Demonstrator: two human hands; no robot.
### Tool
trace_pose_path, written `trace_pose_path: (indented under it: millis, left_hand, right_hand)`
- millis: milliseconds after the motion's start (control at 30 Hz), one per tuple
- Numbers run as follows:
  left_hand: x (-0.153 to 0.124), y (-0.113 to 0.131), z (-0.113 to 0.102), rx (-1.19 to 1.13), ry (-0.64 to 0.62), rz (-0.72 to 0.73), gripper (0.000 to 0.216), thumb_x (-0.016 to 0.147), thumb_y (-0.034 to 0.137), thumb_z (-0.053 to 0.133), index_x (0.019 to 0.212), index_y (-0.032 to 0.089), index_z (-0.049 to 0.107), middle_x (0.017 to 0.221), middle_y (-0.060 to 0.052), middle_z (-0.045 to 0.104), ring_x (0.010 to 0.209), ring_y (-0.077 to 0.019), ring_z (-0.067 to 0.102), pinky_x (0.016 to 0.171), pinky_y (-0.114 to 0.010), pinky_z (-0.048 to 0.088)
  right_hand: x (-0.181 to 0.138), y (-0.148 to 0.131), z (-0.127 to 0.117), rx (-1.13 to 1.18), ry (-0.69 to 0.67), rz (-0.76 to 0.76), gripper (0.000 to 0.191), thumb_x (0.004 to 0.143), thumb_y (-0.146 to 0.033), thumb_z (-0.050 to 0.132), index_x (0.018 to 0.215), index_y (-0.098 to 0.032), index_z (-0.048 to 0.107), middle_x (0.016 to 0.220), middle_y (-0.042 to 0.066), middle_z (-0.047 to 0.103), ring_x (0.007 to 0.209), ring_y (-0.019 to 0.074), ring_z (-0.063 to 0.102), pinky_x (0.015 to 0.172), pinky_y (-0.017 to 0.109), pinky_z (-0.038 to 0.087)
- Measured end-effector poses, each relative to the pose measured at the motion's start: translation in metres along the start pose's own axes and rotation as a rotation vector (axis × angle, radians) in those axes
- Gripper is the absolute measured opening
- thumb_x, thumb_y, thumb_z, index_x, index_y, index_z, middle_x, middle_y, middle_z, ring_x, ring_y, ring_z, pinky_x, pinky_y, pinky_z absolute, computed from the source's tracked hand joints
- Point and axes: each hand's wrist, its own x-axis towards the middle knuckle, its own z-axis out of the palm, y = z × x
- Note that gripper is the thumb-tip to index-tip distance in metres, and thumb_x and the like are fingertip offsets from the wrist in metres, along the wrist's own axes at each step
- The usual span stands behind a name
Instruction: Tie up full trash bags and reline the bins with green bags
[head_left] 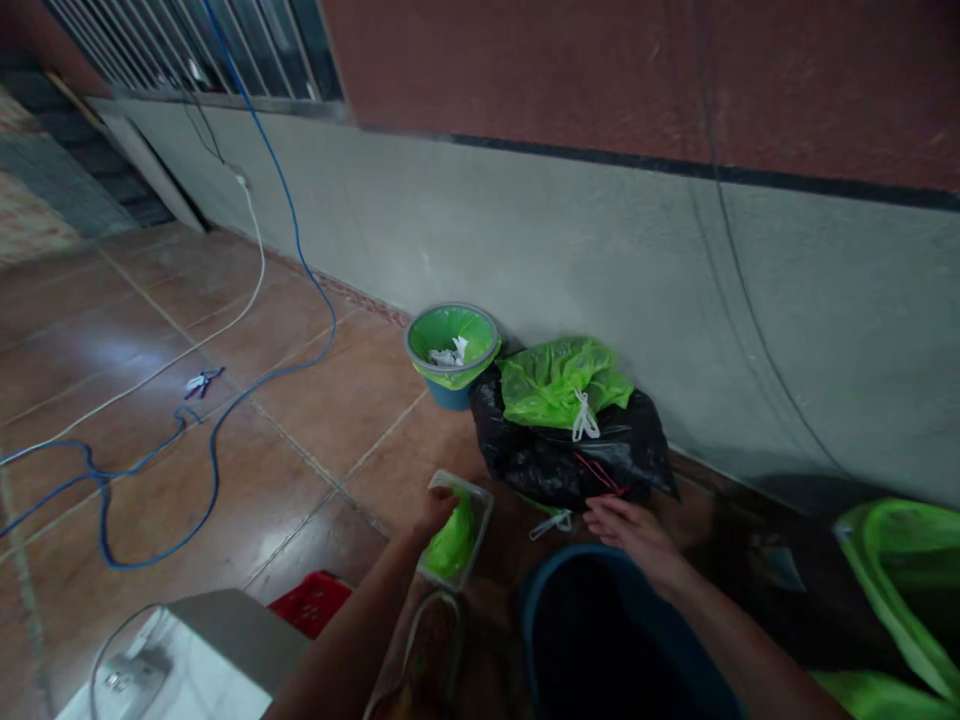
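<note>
My left hand [437, 508] grips the rim of a clear plastic container [480, 497] that has crumpled green plastic [452, 543] inside; its fingers are closed on the edge. My right hand [628, 527] reaches toward a black rubbish bag [559, 462] lying against the wall, fingers bent near its red tie strings [602, 477]; whether they hold anything is unclear. A green bag [559, 378] with a white knotted tie lies on top of the black one. Below my right arm stands a dark blue bucket [600, 630].
A small blue bin lined with green plastic [452, 350] stands by the grey wall [600, 260]. Blue and white cables [217, 420] snake over the tiled floor at left. A red crate [311, 602] and a grey box [210, 640] sit at the bottom left. Another green-lined bin [907, 590] is at right.
</note>
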Motion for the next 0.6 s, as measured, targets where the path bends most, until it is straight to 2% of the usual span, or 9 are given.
trace_pose_path:
  millis: [67, 233, 267, 333, 400, 467, 533, 600]
  left_hand:
    - [-0.011, -0.014, 0.014, 0.027, -0.019, -0.029, 0.024, 0.082, 0.024, 0.063, 0.103, 0.015, 0.07, 0.097, -0.009, 0.074, 0.097, -0.022, 0.069, 0.079, -0.027, 0.052]
    - [-0.031, -0.039, 0.042, 0.261, -0.054, -0.136, 0.062, 0.074, 0.037, 0.075, 0.127, 0.009, 0.056, 0.119, -0.019, 0.067, 0.113, -0.0314, 0.063, 0.09, -0.034, 0.048]
    - [-0.033, -0.04, 0.045, 0.281, -0.051, -0.147, 0.062, 0.075, 0.036, 0.075, 0.126, 0.007, 0.056, 0.121, -0.021, 0.065, 0.115, -0.0334, 0.061, 0.091, -0.036, 0.048]
    - [-0.035, -0.041, 0.047, 0.231, -0.021, -0.172, 0.046, 0.081, 0.029, 0.068, 0.12, 0.006, 0.06, 0.121, -0.023, 0.064, 0.116, -0.0355, 0.06, 0.091, -0.038, 0.047]
    - [-0.034, -0.04, 0.041, 0.143, 0.019, -0.199, 0.031, 0.088, 0.024, 0.056, 0.112, 0.006, 0.065, 0.115, -0.023, 0.067, 0.112, -0.035, 0.062, 0.089, -0.039, 0.047]
    - [-0.032, -0.041, 0.028, 0.053, 0.039, -0.201, 0.028, 0.09, 0.023, 0.051, 0.106, 0.007, 0.067, 0.106, -0.02, 0.07, 0.104, -0.0317, 0.066, 0.084, -0.036, 0.049]
    - [-0.031, -0.043, 0.012, -0.03, 0.037, -0.191, 0.026, 0.09, 0.026, 0.051, 0.1, 0.01, 0.069, 0.094, -0.016, 0.073, 0.092, -0.0266, 0.069, 0.075, -0.031, 0.05]
    - [-0.032, -0.045, -0.001, -0.127, 0.038, -0.196, 0.027, 0.09, 0.03, 0.052, 0.095, 0.011, 0.071, 0.083, -0.012, 0.073, 0.08, -0.0226, 0.07, 0.066, -0.027, 0.049]
  right_hand:
    - [-0.009, -0.008, 0.014, -0.038, 0.025, -0.071, 0.056, 0.062, -0.06, 0.073, 0.099, -0.018, 0.07, 0.093, 0.013, 0.075, 0.085, 0.0253, 0.071, 0.078, 0.037, 0.055]
    - [-0.034, -0.004, 0.041, -0.017, 0.021, -0.148, 0.059, 0.064, -0.066, 0.071, 0.097, -0.017, 0.071, 0.09, 0.012, 0.076, 0.081, 0.0243, 0.071, 0.078, 0.038, 0.055]
    - [-0.041, 0.0, 0.047, -0.011, 0.014, -0.149, 0.059, 0.065, -0.066, 0.07, 0.097, -0.017, 0.071, 0.09, 0.012, 0.076, 0.08, 0.0242, 0.071, 0.077, 0.038, 0.055]
    - [-0.056, 0.006, 0.061, 0.0, 0.0, -0.147, 0.057, 0.069, -0.066, 0.068, 0.098, -0.017, 0.071, 0.091, 0.013, 0.076, 0.08, 0.0243, 0.071, 0.076, 0.037, 0.056]
    - [-0.068, 0.011, 0.076, -0.006, -0.016, -0.158, 0.053, 0.074, -0.063, 0.064, 0.1, -0.017, 0.07, 0.093, 0.013, 0.076, 0.081, 0.0243, 0.071, 0.076, 0.037, 0.056]
    - [-0.074, 0.013, 0.092, -0.063, -0.062, -0.19, 0.046, 0.081, -0.057, 0.058, 0.102, -0.017, 0.069, 0.094, 0.013, 0.075, 0.083, 0.0236, 0.071, 0.079, 0.037, 0.055]
    - [-0.074, 0.011, 0.11, -0.195, -0.135, -0.237, 0.038, 0.087, -0.047, 0.052, 0.104, -0.018, 0.069, 0.094, 0.011, 0.075, 0.084, 0.0225, 0.07, 0.081, 0.037, 0.055]
    - [-0.07, 0.009, 0.132, -0.373, -0.196, -0.281, 0.035, 0.086, -0.036, 0.052, 0.113, -0.017, 0.066, 0.101, 0.011, 0.073, 0.087, 0.0219, 0.07, 0.084, 0.037, 0.053]
